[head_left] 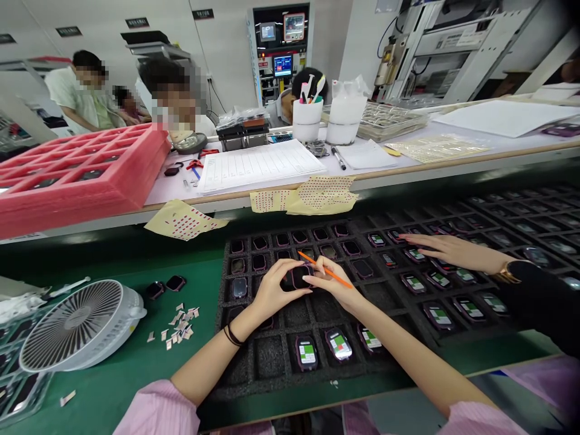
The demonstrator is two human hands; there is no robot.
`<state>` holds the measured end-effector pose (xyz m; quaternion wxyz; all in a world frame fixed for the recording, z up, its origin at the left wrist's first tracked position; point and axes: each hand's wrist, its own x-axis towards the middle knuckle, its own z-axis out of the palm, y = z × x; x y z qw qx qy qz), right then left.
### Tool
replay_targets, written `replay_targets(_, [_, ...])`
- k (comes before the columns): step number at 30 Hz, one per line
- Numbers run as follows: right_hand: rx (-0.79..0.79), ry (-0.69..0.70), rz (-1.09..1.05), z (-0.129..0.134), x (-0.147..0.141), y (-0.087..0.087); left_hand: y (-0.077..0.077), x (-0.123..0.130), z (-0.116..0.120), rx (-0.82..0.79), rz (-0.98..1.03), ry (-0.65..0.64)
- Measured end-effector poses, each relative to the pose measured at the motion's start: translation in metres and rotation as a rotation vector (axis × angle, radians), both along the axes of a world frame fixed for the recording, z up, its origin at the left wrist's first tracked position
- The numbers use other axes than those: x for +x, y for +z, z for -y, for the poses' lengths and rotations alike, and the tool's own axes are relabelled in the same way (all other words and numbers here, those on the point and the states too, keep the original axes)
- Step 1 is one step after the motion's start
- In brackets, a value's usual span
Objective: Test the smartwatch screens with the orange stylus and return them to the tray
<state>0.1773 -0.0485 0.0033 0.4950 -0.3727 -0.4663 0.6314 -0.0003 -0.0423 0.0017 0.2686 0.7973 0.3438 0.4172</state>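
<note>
L hand & R hand both grasping a dark watch, fingertips at its edges; R hand also grips an orange stick. Watch is held up over a black foam tray, its pockets part-filled: dark-screened watches beyond the hands, lit green/white ones nearer the body. Tray sits on a green mat; left of hands on it, 2 more watches, scattered small pcs & a round fan. Right of hands, co-worker's hand, blk sleeve, flat over more lit watches; can't tell if it grips any. Beyond hands, raised shelf w/ pink foam tray, printed sheet, white pots, dotted yellow sheets hanging off its edge. Further back: ppl at work, pale wall, cabinet w/ lit screens.
</note>
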Motion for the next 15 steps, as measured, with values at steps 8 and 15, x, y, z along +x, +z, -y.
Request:
replay_targets(8, [-0.066,-0.008,-0.045,0.0003,0.0016,-0.0012,-0.0008,-0.0014,0.0008,-0.103,-0.054,0.062])
replay_targets(15, [-0.046,-0.043,-0.049,-0.0009,0.0047,-0.0017,-0.0049,-0.0041,-0.0037,-0.159,0.093,0.207])
